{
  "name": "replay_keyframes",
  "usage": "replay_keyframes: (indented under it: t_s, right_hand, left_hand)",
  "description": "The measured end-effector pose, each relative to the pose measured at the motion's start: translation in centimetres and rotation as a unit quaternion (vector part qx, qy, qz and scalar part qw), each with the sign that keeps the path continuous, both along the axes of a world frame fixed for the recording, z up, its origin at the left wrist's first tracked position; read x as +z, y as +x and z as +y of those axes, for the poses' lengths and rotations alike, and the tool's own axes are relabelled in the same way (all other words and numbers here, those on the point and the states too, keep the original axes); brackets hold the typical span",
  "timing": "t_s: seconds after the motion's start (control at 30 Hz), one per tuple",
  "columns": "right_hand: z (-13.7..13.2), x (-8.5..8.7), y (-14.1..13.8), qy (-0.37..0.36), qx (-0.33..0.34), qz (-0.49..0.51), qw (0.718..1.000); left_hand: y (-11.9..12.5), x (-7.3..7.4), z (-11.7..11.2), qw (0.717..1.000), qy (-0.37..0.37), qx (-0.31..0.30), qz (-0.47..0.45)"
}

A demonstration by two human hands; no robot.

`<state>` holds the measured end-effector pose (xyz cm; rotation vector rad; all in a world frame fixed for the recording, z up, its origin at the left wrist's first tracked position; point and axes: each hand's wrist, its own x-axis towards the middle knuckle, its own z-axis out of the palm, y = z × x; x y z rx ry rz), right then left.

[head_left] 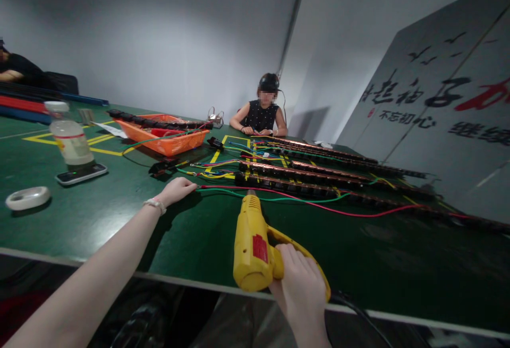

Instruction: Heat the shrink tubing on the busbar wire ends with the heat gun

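My right hand point(300, 279) is wrapped round the handle of a yellow heat gun point(251, 242), whose metal nozzle points away from me. Just past the nozzle run a red wire point(303, 199) and a green wire point(274, 199), stretched across the table. My left hand point(178, 191) pinches the left ends of these wires, its fingers closed on them. Behind the wires lie long black bars with copper strips point(311, 170), side by side. Coloured wires with metal end lugs come out of their left ends.
An orange basket point(167, 143) with black and red parts stands back left on the green table point(99, 215). A bottle point(69, 135), a phone point(82, 174) and a white oval object point(27, 198) are at left. A co-worker point(263, 111) sits opposite. The gun's black cord point(358, 311) trails right.
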<state>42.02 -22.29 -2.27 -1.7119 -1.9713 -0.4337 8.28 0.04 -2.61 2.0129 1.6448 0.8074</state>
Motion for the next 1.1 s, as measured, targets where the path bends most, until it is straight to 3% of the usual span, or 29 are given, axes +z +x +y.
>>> replay_keyframes:
  t_s: [0.17,0.5,0.73,1.1]
  right_hand:
    - [-0.1,0.2,-1.9,-0.006,0.004,0.003,1.0]
    - [0.4,-0.1,-8.5,0.017,0.005,-0.006,1.0]
    - [1.0,-0.4,-13.1,0.027,0.052,0.006,0.998]
    - [0.3,0.4,-13.3,0.008,0.085,0.009,0.996]
  left_hand:
    - [0.2,0.1,-0.1,0.998,0.006,0.006,0.07]
    - [0.0,-0.1,0.0,0.998,-0.008,0.041,0.055]
    - [0.2,0.2,-0.2,0.998,0.011,0.035,0.052]
    - [-0.9,-0.8,1.0,0.998,0.009,0.025,0.062]
